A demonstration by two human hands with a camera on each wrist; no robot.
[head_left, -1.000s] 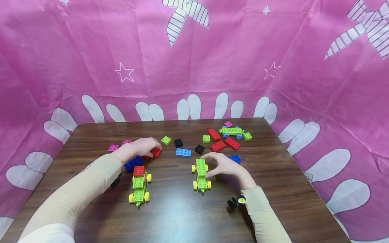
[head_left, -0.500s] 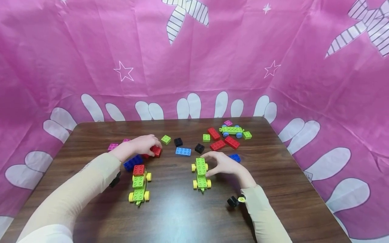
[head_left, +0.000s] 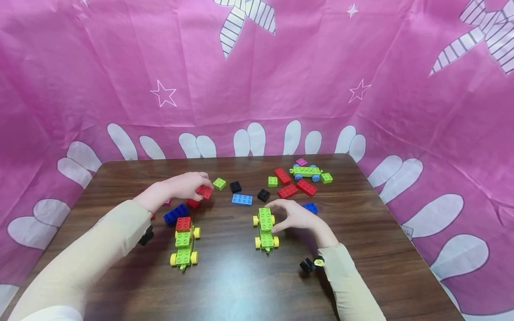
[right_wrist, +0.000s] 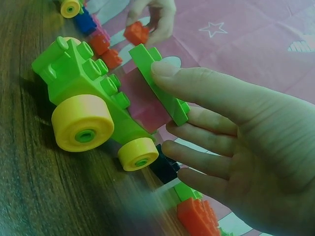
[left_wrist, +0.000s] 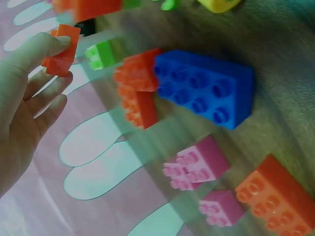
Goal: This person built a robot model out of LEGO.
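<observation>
My left hand (head_left: 185, 183) pinches a small red toy brick (left_wrist: 66, 51) between thumb and fingers, held above the table. Below it another red brick (head_left: 193, 203) lies near a large blue brick (head_left: 176, 215). My right hand (head_left: 297, 215) holds a green toy car (head_left: 266, 227) with yellow wheels. In the right wrist view its thumb presses the green block (right_wrist: 160, 86) on top, with fingers behind. A pink brick (right_wrist: 142, 101) sits between that block and the car's base. A second green car (head_left: 183, 252) stands at left, carrying a red brick (head_left: 183, 224).
At the back right a green car with blue wheels (head_left: 306, 171) stands among red bricks (head_left: 287, 191) and green ones. A light blue brick (head_left: 242, 199) and two black bricks (head_left: 263, 195) lie mid-table. Pink bricks (left_wrist: 202, 160) are at left. Pink cloth hangs behind.
My left hand has picked up the red brick, lifting it off the table and away from the other red brick. The right hand and its car stay where they were.
</observation>
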